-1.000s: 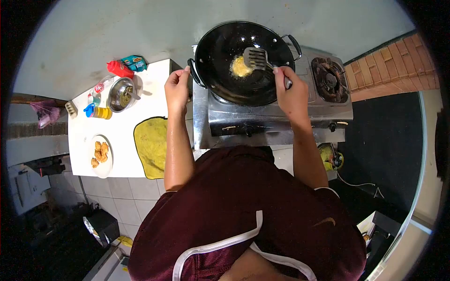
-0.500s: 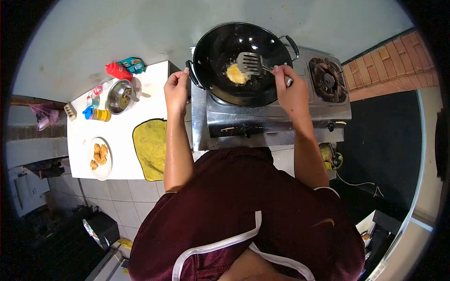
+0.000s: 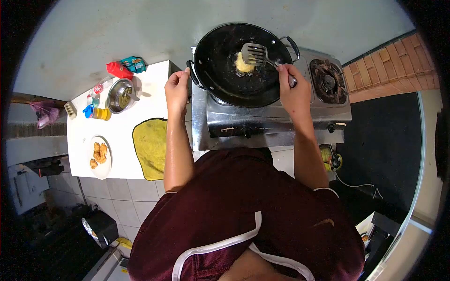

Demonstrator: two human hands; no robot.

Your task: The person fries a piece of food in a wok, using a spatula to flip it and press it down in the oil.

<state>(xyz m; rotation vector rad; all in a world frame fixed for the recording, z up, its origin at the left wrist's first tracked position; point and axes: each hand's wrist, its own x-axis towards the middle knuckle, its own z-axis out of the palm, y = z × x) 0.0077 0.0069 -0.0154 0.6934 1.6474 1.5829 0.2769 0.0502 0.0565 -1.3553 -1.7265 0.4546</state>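
A black wok point(image 3: 225, 84) with two side handles sits on the left part of a steel gas stove point(image 3: 276, 119). My left hand point(image 3: 176, 91) pinches the wok's left handle point(image 3: 194, 75). In my right hand point(image 3: 294, 89) is the handle of a slotted metal spatula point(image 3: 253, 51). The spatula's head lies over the upper part of a yellow piece of food point(image 3: 244, 66), partly hiding it. That piece is near the wok's middle, with small bubbles around it.
To the left, a white table point(image 3: 122, 157) bears a plate of fried pieces point(image 3: 100, 154), a metal bowl point(image 3: 121, 96), a yellow cloth point(image 3: 151, 147), a red bottle point(image 3: 119, 70) and an oil bottle point(image 3: 101, 114). A second burner point(image 3: 329, 81) is at the right.
The yellow piece has moved up and right inside the wok. My right hand and the spatula have shifted slightly, the spatula's head going up over the piece. My left hand stays at the handle.
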